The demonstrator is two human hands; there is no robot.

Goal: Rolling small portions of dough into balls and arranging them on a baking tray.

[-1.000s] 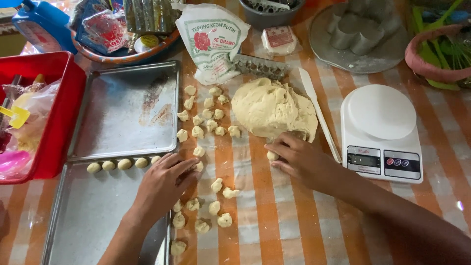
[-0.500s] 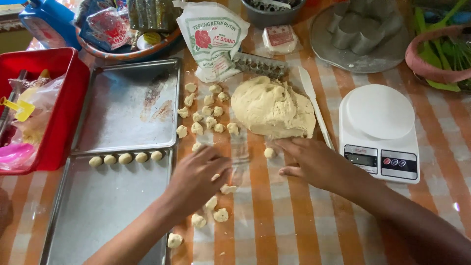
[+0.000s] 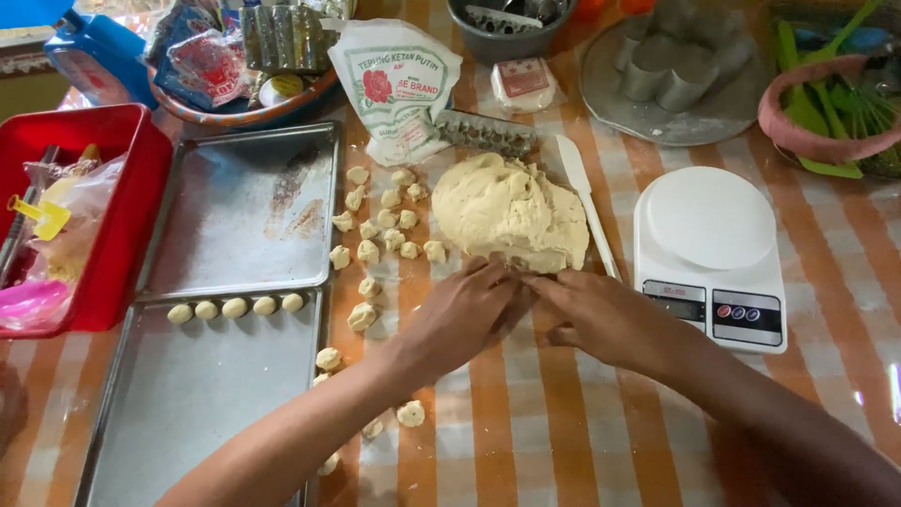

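A big pale dough lump (image 3: 507,208) lies on the orange checked cloth. My left hand (image 3: 460,314) and my right hand (image 3: 596,314) meet at its near edge, fingertips touching the dough and each other. Whether they pinch a piece is hidden by the fingers. Several small torn dough bits (image 3: 380,225) are scattered left of the lump, and more lie under my left forearm. A row of rolled dough balls (image 3: 235,307) sits at the far edge of the near metal tray (image 3: 188,413).
A second metal tray (image 3: 244,207) lies behind the first. A red bin (image 3: 122,216) stands at left, a white kitchen scale (image 3: 709,253) at right, a white spatula (image 3: 587,202) beside the dough. A flour bag (image 3: 394,84), bowls and moulds crowd the back.
My left hand has moved right from the small dough bits to the near edge of the lump, joining my right hand, which shifted slightly right along the dough.
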